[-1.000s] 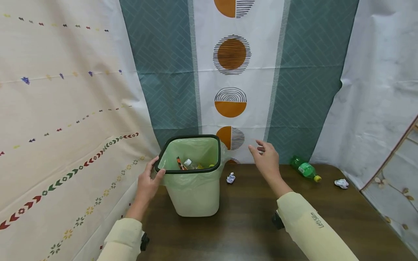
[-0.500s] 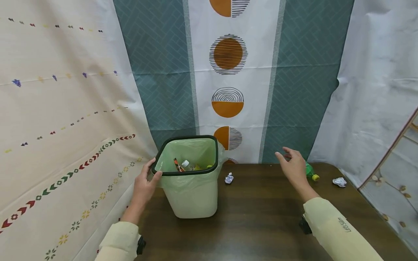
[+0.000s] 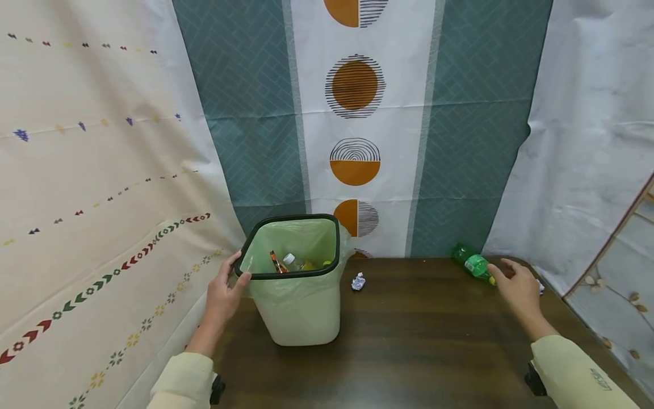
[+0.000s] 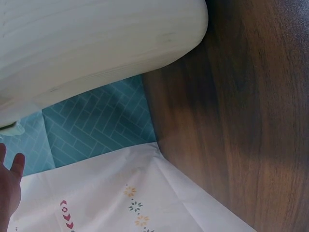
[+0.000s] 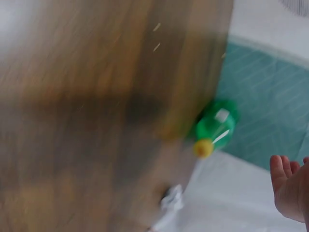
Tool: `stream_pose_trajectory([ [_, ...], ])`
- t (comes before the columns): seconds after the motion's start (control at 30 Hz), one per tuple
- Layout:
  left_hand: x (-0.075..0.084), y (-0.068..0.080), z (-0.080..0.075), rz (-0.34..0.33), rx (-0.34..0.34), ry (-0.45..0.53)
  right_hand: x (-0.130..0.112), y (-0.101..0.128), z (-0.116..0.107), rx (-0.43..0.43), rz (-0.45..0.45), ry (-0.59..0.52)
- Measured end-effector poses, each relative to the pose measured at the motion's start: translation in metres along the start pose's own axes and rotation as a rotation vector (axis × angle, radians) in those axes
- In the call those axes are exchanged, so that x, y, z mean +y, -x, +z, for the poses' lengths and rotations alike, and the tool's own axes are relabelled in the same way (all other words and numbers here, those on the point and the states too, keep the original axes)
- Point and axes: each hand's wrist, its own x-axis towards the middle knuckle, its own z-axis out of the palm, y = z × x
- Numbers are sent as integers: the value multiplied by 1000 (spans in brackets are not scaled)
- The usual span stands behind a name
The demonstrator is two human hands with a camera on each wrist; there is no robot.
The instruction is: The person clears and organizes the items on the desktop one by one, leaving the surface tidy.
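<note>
- Green plastic bottle (image 3: 473,263): lies on its side at the right rear of the frame, on the dark wood-grain table (image 3: 409,341), yellow cap pointing towards the right edge. Body is translucent and rounded.
- Right hand (image 3: 517,287): positioned just beside the bottle's cap end, fingers extended and relaxed, holding nothing. Contact with the cap cannot be confirmed; the right wrist view is motion-blurred.
- Crumpled paper ball, right (image 3: 540,287): white, irregular, mostly hidden behind the right hand.
- Left hand (image 3: 225,292): grips the near-left corner of the bin (image 3: 298,312), thumb curled over the black rim, fingers on the outer wall.
- Bin: squarish, tapered, pale plastic, lined with a thin light-green bag; located at lower centre-left of the frame. Several discarded items lie inside.
- Crumpled paper ball, centre (image 3: 359,281): small, white with blue marks, on the table just right of the bin.
- Backdrop: printed fabric curtains (image 3: 357,113), teal herringbone and orange circles.
</note>
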Motion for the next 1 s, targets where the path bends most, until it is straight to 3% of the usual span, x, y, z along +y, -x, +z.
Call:
stream_pose_trajectory([
  [0.2, -1, 2, -2, 10, 8, -10, 40, -7, -18, -13, 30, 52],
  [0.43, -2, 2, -4, 16, 17, -29, 70, -16, -33, -15, 97, 122],
  [1.0, -1, -1, -3, 47, 25, -22, 104, -33, -37, -25, 72, 165],
])
